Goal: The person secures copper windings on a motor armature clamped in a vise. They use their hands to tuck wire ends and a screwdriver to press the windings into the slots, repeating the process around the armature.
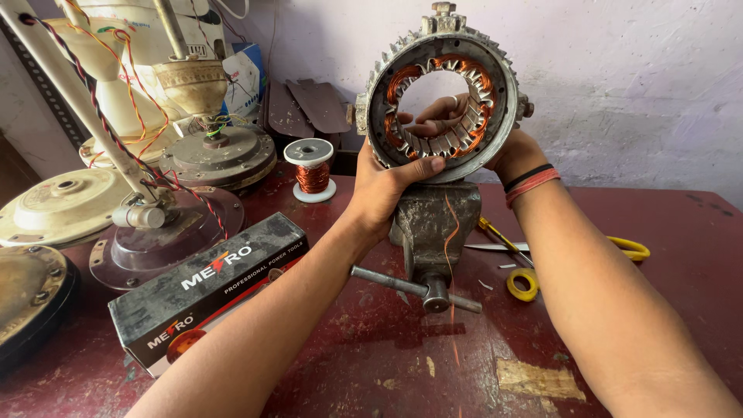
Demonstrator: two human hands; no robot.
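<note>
Stator (441, 93), one ring with copper windings, is held upright above one vise (430, 224) on a worn red table (665, 310). It is gripped at its lower left rim by the left hand (383, 190), thumb pressed on its face; the right hand (449, 116) is curled behind, fingers showing through the bore. One box (209, 290), one wire spool (311, 169) and one pair of scissors (542, 259) are seen. Fan parts are crowded at the left; bare room is left at the right, below a pale wall.
</note>
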